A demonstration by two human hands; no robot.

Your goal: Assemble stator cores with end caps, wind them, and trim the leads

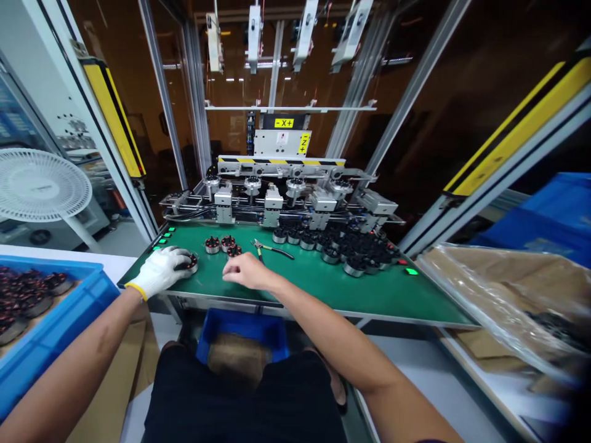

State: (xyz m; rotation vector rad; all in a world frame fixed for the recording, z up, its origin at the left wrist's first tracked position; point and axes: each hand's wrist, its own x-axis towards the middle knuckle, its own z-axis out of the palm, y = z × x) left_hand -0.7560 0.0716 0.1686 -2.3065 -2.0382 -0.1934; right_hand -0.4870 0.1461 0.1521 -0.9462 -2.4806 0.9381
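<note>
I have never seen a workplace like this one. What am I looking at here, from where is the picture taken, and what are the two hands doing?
The picture comes from a camera worn on a person's head, looking forward and down at their own arms. The left hand, in a white glove, covers a small round motor part on the green table. The bare right hand rests on the table beside three similar parts; whether it holds anything I cannot tell. Small pliers lie behind it, and a bigger pile of parts lies further right. Behind stands a machine with a row of metal fixtures. A blue bin with more parts sits at left.
</note>
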